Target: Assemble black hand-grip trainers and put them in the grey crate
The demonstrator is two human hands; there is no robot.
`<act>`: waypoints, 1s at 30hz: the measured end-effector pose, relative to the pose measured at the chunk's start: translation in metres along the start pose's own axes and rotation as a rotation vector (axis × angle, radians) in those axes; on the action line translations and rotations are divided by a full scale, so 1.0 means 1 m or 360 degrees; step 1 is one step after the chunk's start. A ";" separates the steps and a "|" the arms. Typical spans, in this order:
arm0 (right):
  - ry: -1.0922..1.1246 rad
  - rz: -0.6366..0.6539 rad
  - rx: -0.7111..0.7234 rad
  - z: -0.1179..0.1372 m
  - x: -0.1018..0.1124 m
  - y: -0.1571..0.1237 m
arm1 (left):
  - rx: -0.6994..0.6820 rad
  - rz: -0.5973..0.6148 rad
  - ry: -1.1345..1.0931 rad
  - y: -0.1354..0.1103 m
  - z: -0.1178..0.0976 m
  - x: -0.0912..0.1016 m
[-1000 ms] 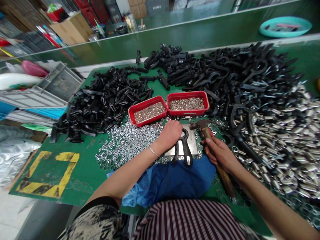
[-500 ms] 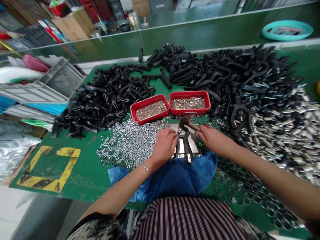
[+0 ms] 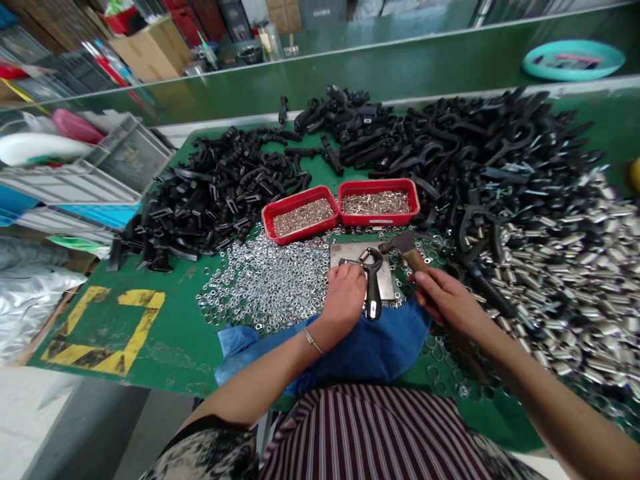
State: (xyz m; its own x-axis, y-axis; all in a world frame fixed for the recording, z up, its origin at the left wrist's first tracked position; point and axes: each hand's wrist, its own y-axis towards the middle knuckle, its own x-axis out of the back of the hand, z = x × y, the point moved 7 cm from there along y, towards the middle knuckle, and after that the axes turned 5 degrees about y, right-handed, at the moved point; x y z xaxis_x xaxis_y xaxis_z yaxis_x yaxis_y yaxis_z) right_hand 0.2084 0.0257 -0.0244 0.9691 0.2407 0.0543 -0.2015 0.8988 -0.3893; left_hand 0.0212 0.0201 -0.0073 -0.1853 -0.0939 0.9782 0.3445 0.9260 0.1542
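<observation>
My left hand (image 3: 345,293) is closed over one arm of a black plastic clamp part (image 3: 373,283) that lies on a small metal plate (image 3: 350,255). My right hand (image 3: 445,300) grips the wooden handle of a hammer (image 3: 405,245), whose head rests low at the plate's right edge. A spread of small silver washers (image 3: 265,283) lies just left of the plate. Two red trays (image 3: 300,215) (image 3: 379,202) of small metal pins stand behind it. A blue cloth (image 3: 370,347) lies under my wrists at the table's near edge.
Heaps of black plastic parts (image 3: 215,193) (image 3: 480,147) cover the back and left of the green table (image 3: 170,333). Shiny metal tubes (image 3: 575,267) pile up on the right. Grey crates (image 3: 90,173) stand off the left edge; a teal basin (image 3: 573,60) sits far back right.
The hammer, raised over the clamp part half a second ago, has come down to the plate's right edge. My left hand has shifted its hold lower on the black part.
</observation>
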 end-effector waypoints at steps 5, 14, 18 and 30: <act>0.0074 -0.0031 0.0003 -0.009 0.007 -0.014 | -0.0008 0.0002 0.0020 0.000 0.005 0.012; 0.0424 -0.0019 -0.0029 -0.035 0.004 -0.003 | 0.0070 0.0022 -0.0349 0.004 0.029 0.024; 0.0470 -0.0072 -0.0046 -0.038 0.001 0.000 | 0.0047 -0.0086 -0.0300 -0.006 0.020 0.023; 0.0313 -0.0062 -0.0030 -0.042 -0.005 0.004 | 0.0061 -0.0030 -0.0060 0.016 0.003 0.006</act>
State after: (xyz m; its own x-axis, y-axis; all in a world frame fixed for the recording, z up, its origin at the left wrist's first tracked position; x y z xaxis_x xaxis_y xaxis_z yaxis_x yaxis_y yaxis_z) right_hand 0.2088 0.0130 -0.0646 0.9856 0.1284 -0.1101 -0.1625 0.8986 -0.4076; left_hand 0.0224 0.0354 0.0000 -0.2264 -0.0984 0.9691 0.3049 0.9377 0.1665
